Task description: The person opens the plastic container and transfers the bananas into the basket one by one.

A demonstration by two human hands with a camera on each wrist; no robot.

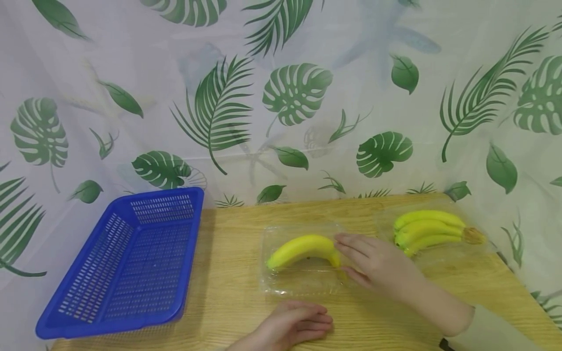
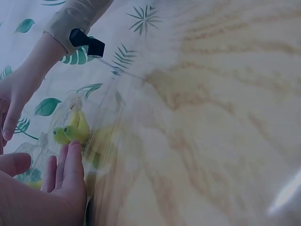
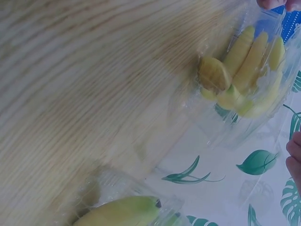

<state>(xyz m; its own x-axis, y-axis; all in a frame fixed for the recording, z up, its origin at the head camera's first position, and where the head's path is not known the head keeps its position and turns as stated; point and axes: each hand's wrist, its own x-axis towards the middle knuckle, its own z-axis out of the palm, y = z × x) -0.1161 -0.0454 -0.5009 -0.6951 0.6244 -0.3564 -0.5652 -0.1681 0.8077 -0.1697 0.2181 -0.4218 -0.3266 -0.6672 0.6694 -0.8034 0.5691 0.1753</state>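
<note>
A single yellow banana point(image 1: 303, 248) lies in a clear plastic package point(image 1: 281, 282) at the table's middle. My right hand point(image 1: 377, 265) is at the banana's right end, fingers extended; whether it touches the plastic is hard to tell. Just in front of the package, my left hand point(image 1: 296, 324) has loosely bent fingers with nothing in them. The left wrist view shows that left hand point(image 2: 56, 193) with fairly straight fingers. To the right, a bunch of bananas point(image 1: 428, 229) rests on clear plastic. In the right wrist view, a bunch of bananas point(image 3: 242, 66) appears through plastic, with fingers at the edge.
A blue plastic basket point(image 1: 145, 273) with slotted sides stands at the left of the wooden table point(image 1: 228, 253). Behind it hangs a white leaf-patterned curtain point(image 1: 303, 136). The table's right edge runs close beside the bunch.
</note>
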